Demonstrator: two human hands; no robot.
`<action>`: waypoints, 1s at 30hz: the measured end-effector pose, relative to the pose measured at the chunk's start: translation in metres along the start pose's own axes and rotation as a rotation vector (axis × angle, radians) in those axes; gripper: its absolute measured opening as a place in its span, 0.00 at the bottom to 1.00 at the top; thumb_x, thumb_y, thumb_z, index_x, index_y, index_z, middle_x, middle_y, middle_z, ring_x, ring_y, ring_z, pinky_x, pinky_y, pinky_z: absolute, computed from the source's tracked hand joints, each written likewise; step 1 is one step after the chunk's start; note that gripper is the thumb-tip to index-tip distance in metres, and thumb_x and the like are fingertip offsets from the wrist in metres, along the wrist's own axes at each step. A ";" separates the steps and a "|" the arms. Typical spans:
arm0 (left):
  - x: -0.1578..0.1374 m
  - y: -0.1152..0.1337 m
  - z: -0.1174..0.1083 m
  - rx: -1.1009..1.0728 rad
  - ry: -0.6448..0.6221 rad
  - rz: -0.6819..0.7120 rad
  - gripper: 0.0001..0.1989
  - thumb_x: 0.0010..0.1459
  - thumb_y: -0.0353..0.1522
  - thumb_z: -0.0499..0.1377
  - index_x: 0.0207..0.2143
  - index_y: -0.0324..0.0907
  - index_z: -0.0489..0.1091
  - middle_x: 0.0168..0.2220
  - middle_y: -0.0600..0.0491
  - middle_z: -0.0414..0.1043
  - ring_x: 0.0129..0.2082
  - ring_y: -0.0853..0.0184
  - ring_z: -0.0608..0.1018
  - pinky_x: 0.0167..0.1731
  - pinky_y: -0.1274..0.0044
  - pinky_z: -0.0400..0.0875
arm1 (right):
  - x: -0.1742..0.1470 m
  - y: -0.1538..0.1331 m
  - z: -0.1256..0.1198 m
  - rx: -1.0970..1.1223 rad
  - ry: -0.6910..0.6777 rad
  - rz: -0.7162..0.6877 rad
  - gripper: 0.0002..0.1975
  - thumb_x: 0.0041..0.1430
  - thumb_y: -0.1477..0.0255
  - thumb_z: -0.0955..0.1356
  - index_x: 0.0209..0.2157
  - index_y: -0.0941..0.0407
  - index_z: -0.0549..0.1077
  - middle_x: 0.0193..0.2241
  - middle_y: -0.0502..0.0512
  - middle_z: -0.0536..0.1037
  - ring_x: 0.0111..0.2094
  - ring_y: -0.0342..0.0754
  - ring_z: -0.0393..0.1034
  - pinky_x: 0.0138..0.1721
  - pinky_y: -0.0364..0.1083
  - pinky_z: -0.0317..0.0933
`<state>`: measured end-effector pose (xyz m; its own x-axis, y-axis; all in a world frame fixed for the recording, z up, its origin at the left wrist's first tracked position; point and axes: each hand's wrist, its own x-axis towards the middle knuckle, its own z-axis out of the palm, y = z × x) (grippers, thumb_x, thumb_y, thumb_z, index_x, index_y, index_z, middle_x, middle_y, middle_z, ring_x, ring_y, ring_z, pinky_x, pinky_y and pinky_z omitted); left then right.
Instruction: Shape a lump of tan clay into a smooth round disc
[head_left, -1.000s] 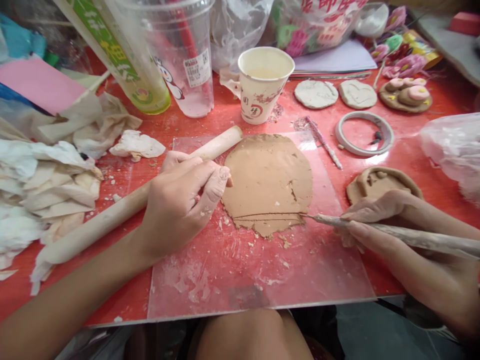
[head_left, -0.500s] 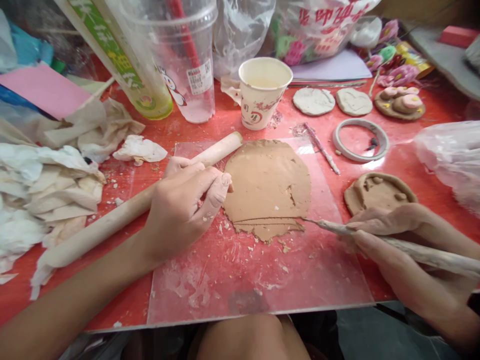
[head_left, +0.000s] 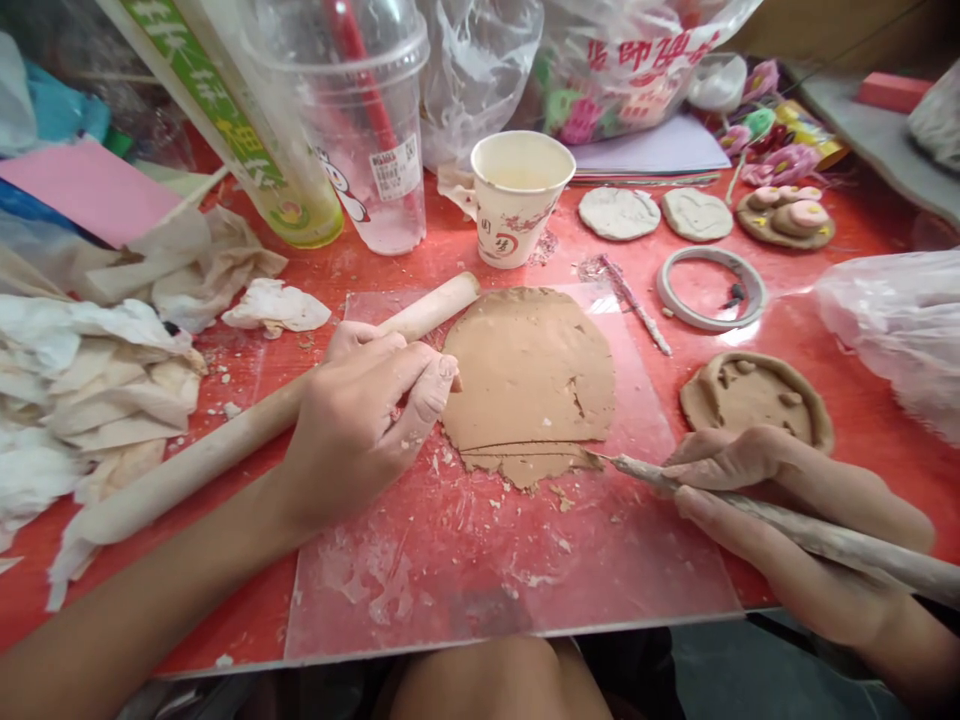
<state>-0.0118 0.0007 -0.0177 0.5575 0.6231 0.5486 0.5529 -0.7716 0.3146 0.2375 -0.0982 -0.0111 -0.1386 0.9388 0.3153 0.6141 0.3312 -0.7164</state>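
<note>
A flat brown slab of clay (head_left: pixel 529 370) lies on a clear plastic sheet (head_left: pixel 517 590), with two thin lines scored across its ragged lower edge. My left hand (head_left: pixel 367 400) is closed over a pale, clay-smeared rolling pin (head_left: pixel 217 450) lying diagonally left of the slab; its thumb is near the slab's left edge. Between the fingers and thumb of my right hand (head_left: pixel 795 510) is a clay-caked needle tool (head_left: pixel 750 500). The tool's thin tip is at the slab's lower right edge, by the end of the lower line. A clay piece with a raised rim (head_left: pixel 757 400) sits just beyond my right hand.
A paper cup (head_left: pixel 521 200) and a plastic cup (head_left: pixel 375 150) stand at the back. Small clay discs (head_left: pixel 619 213), a tape roll (head_left: pixel 712 290) and a slim stick (head_left: pixel 636 305) lie right of them. Crumpled tissues (head_left: pixel 120 370) cover the left side; a plastic bag (head_left: pixel 900 320) lies right.
The needle tool's tip has moved slightly down and left, from the upper line's right end to the lower line's. My left hand stays on the rolling pin. The view has shifted slightly.
</note>
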 end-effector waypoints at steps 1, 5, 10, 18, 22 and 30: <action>0.000 0.000 0.000 -0.001 0.008 0.008 0.11 0.61 0.27 0.50 0.28 0.41 0.69 0.20 0.59 0.64 0.22 0.72 0.68 0.35 0.72 0.61 | 0.001 0.000 -0.001 0.007 -0.007 -0.008 0.07 0.54 0.76 0.66 0.24 0.54 0.64 0.20 0.48 0.73 0.20 0.41 0.68 0.16 0.39 0.57; 0.000 -0.001 0.000 0.000 0.018 0.013 0.10 0.61 0.26 0.51 0.29 0.42 0.69 0.20 0.60 0.64 0.22 0.73 0.68 0.36 0.72 0.61 | -0.001 0.000 -0.002 0.013 -0.003 0.000 0.07 0.54 0.77 0.66 0.24 0.54 0.64 0.20 0.48 0.73 0.20 0.41 0.68 0.16 0.39 0.57; 0.000 0.000 0.001 0.006 0.002 -0.011 0.11 0.62 0.28 0.50 0.28 0.42 0.68 0.21 0.59 0.67 0.22 0.72 0.68 0.35 0.71 0.61 | -0.010 0.008 0.000 0.094 0.086 0.130 0.04 0.53 0.76 0.68 0.28 0.53 0.68 0.23 0.48 0.72 0.23 0.42 0.68 0.20 0.41 0.59; 0.001 0.000 0.000 -0.002 0.014 0.040 0.11 0.62 0.27 0.50 0.28 0.41 0.69 0.21 0.57 0.69 0.22 0.71 0.70 0.34 0.70 0.61 | -0.013 0.013 0.002 0.144 0.021 0.157 0.04 0.54 0.76 0.68 0.31 0.54 0.68 0.26 0.49 0.71 0.26 0.42 0.67 0.24 0.42 0.58; 0.001 0.001 0.001 -0.013 0.008 0.029 0.11 0.62 0.26 0.50 0.27 0.40 0.68 0.21 0.56 0.70 0.21 0.72 0.69 0.34 0.70 0.61 | -0.009 0.009 0.002 0.151 -0.059 0.125 0.06 0.55 0.75 0.66 0.27 0.55 0.64 0.24 0.49 0.71 0.21 0.40 0.63 0.19 0.42 0.52; 0.001 0.000 0.003 0.002 -0.002 0.042 0.12 0.62 0.27 0.50 0.27 0.40 0.69 0.21 0.57 0.69 0.22 0.72 0.70 0.35 0.71 0.61 | -0.009 0.008 0.003 0.132 -0.059 0.031 0.08 0.50 0.78 0.67 0.24 0.55 0.63 0.20 0.49 0.70 0.19 0.40 0.61 0.19 0.41 0.52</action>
<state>-0.0092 0.0016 -0.0187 0.5811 0.5906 0.5599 0.5301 -0.7967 0.2902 0.2413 -0.1033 -0.0212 -0.1691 0.9514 0.2575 0.5114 0.3080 -0.8023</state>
